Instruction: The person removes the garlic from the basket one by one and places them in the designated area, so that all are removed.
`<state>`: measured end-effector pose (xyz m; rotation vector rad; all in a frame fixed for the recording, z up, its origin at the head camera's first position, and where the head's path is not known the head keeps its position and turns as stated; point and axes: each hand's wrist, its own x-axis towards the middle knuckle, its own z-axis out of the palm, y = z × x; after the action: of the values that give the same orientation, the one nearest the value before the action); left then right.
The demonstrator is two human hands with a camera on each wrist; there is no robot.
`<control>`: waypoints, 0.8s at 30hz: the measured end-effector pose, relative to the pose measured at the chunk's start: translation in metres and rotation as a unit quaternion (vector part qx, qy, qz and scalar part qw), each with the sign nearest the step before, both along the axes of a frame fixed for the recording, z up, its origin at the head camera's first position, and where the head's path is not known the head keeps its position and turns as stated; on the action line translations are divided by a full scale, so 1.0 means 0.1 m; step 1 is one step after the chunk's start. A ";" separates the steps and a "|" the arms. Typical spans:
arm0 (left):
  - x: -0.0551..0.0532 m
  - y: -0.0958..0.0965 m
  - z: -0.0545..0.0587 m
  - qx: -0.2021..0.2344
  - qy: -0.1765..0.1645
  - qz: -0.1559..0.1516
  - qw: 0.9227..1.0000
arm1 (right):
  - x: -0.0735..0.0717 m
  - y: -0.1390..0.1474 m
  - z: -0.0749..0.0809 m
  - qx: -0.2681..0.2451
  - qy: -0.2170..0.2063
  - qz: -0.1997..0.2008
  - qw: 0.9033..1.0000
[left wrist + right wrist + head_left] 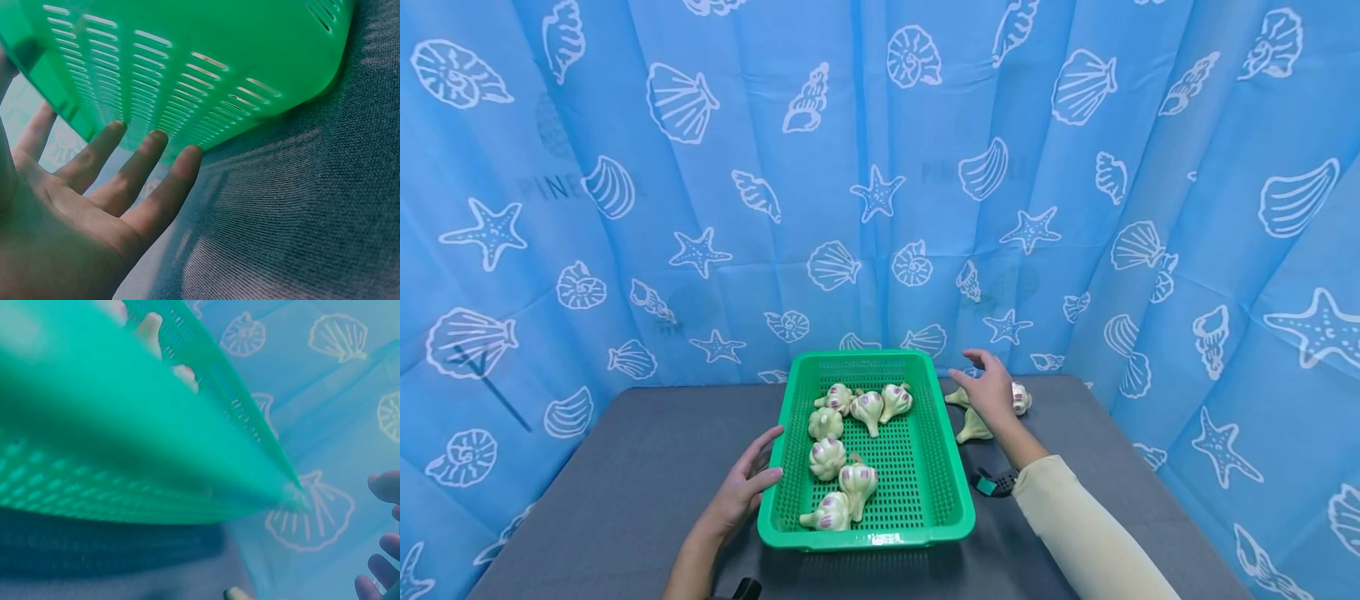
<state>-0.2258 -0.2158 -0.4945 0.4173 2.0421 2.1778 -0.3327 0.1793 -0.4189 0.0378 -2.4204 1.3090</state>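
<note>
A green plastic basket point(955, 492) stands on the table with several garlic bulbs point(827, 458) inside, mostly along its left side and far middle. My left hand point(741, 492) is at the basket's left side, its fairly straight fingers point(147, 165) at the slotted outer wall and the thumb by the rim. Past the right side of the basket, my right hand point(988, 390) hovers above loose garlic bulbs point(973, 427) with thumb and fingers apart and nothing between them. The hand partly hides these bulbs. In the right wrist view, its fingers point(382, 569) show at the right edge.
A dark grey cloth point(647, 467) covers the table. Blue curtains point(880, 250) with white shell and starfish prints hang close behind it and along both sides. A dark band with a teal patch point(988, 483) is on the right wrist.
</note>
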 end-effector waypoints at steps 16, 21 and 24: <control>0.00 0.00 0.00 -0.004 -0.004 0.007 1.000 | 0.03 -0.37 0.32 -0.021 0.021 0.052 0.998; 0.00 0.01 0.00 -0.003 -0.004 0.007 1.000 | 0.02 -0.51 0.37 -0.034 0.022 0.079 0.996; 0.01 0.01 0.01 -0.001 -0.002 0.005 1.000 | 0.01 -0.59 0.37 -0.036 0.030 0.092 0.995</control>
<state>-0.2250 -0.2151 -0.4934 0.4021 2.0493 2.1806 -0.3314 0.1208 -0.3820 0.2838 -2.3639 1.4511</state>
